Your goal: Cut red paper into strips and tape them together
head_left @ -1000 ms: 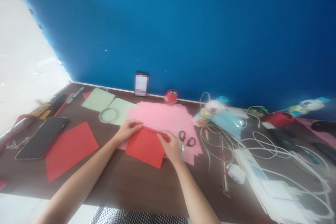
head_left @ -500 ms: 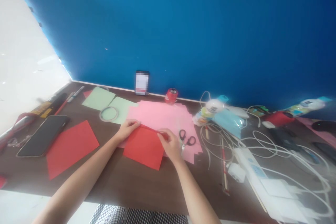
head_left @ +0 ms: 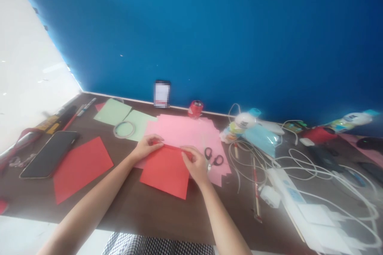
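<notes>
A red paper sheet (head_left: 165,171) lies on the dark table in front of me, partly over a pile of pink sheets (head_left: 187,133). Its far edge is turned over into a narrow fold. My left hand (head_left: 146,146) pinches the left end of that fold with bent fingers. My right hand (head_left: 195,162) pinches the right end, fingers closed on the paper. Small black-handled scissors (head_left: 213,160) lie on the pink pile just right of my right hand.
A second red sheet (head_left: 79,167) and a dark phone (head_left: 48,153) lie at the left. Green sheets (head_left: 119,114), a white ring (head_left: 123,129) and a red tape roll (head_left: 195,108) sit behind. White cables and adapters (head_left: 305,191) and bottles crowd the right side.
Both hands stay on the folded far edge of the red sheet. The sheet has shifted slightly and the fold lies a little flatter; the view tilted a bit.
</notes>
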The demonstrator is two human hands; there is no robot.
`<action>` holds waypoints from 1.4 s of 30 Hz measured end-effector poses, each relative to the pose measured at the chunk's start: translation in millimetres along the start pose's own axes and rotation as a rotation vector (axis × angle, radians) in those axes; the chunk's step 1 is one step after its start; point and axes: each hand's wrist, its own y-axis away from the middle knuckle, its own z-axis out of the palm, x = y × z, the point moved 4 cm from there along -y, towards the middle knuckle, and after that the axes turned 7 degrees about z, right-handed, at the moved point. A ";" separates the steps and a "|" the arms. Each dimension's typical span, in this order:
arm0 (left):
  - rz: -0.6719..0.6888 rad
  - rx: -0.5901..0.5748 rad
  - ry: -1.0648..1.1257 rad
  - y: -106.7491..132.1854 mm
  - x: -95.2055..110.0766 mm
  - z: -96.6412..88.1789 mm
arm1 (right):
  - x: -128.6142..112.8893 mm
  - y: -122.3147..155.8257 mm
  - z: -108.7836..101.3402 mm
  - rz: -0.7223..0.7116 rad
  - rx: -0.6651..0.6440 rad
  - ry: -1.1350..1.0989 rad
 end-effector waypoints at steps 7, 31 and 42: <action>-0.036 0.039 0.066 1.1 -4.9 -2.3 | 9.8 -1.5 2.4 0.109 -0.051 -0.021; -0.182 0.004 0.246 2.9 -6.0 -4.5 | 8.3 -5.1 -5.7 0.031 -0.123 -0.068; -0.059 -0.100 0.192 3.5 -2.4 0.4 | 31.7 -7.8 -4.7 0.230 0.053 -0.075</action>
